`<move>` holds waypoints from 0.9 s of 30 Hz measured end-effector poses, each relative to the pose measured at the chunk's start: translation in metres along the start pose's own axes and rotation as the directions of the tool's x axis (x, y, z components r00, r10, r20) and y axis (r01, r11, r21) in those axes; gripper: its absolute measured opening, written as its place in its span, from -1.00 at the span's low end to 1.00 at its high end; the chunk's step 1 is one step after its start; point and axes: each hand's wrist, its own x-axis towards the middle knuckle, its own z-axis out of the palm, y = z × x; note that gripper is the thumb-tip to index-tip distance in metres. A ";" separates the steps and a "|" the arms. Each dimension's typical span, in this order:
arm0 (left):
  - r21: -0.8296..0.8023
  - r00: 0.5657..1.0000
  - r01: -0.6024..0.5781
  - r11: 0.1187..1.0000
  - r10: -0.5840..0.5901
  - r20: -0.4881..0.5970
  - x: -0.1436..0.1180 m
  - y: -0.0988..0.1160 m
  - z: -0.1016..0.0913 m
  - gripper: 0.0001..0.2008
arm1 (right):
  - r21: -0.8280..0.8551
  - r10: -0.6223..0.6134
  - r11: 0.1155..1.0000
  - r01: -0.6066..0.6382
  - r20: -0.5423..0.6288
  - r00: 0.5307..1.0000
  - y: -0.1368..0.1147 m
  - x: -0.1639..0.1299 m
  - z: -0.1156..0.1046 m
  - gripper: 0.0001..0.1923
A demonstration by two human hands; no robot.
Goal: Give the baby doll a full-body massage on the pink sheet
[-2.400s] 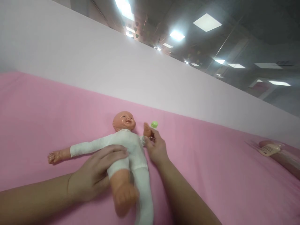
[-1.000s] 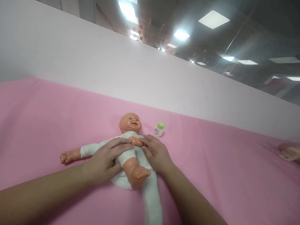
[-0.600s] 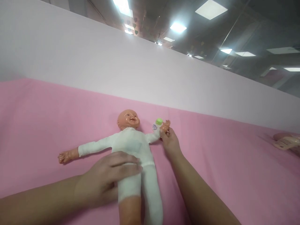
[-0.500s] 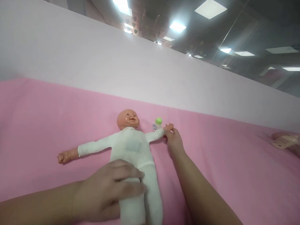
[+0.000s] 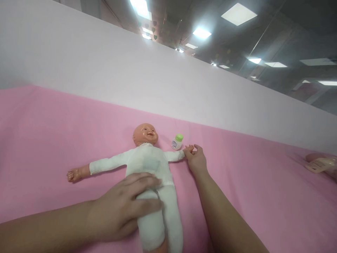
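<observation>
Head view: a baby doll point(image 5: 147, 165) lies on its back on the pink sheet point(image 5: 39, 140), arms spread.
Left hand point(image 5: 123, 211): fingers curled around the doll's thigh, gripping it.
Right hand point(image 5: 196, 160): fingertips pinch the doll's small hand.
Bottle point(image 5: 177, 142): green-capped, upright, just beside that hand.

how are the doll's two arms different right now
The doll's left-of-frame arm lies free on the pink sheet, untouched; the right-of-frame arm has its small hand met by the person's right hand. The free arm looks longer; the other ends beside a green-capped bottle. Both wear white sleeves and stretch outward.
</observation>
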 end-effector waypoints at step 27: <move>-0.127 0.887 0.437 0.890 -0.450 -0.104 -0.010 -0.046 0.001 -0.60 | 0.165 -0.441 0.893 0.418 0.146 0.885 -0.042 -0.056 0.023 -0.65</move>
